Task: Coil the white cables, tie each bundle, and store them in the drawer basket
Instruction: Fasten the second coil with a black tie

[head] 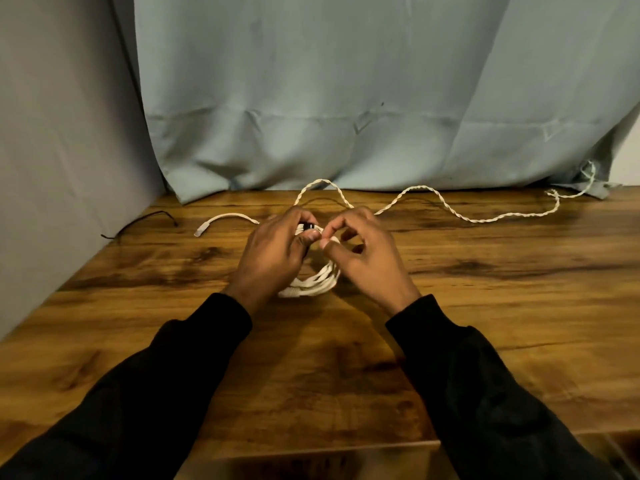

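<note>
- Thin black tie point(138, 221): lies loose on the table point(485, 306) near its far-left edge, just beside the grey cloth point(62, 150) that hangs on the left.
- White cable end point(221, 221): flat strand w/ a small plug, sticks out to the left from behind the left hand, resting on the table toward the back edge.
- Left hand point(273, 252): black sleeve point(156, 386), fingers curled over the top-left of the coil; thumb + fingers clasp the strands there. A small dark piece point(307, 225) shows at its fingertips; can't tell what it is.
- White cable coil point(313, 284): several loops bundled together, standing on the table mid-way across, nearer the back edge than the front, betw. both hands. Lower arc of loops visible below the thumbs; upper part hidden by fingers.
- Right hand point(363, 252): also black-sleeved, index finger + thumb bent into a ring, tips pinching at the top of the coil, touching the left hand's fingertips. Other fingers loosely curled behind.
- Twisted white cord point(450, 209): separate, braided look, snakes in waves along the back edge from behind the hands to the far-right corner, where its end climbs onto the curtain hem.
- Pale blue-grey curtain point(346, 98): hangs behind the table, hem bunched on the back edge.
</note>
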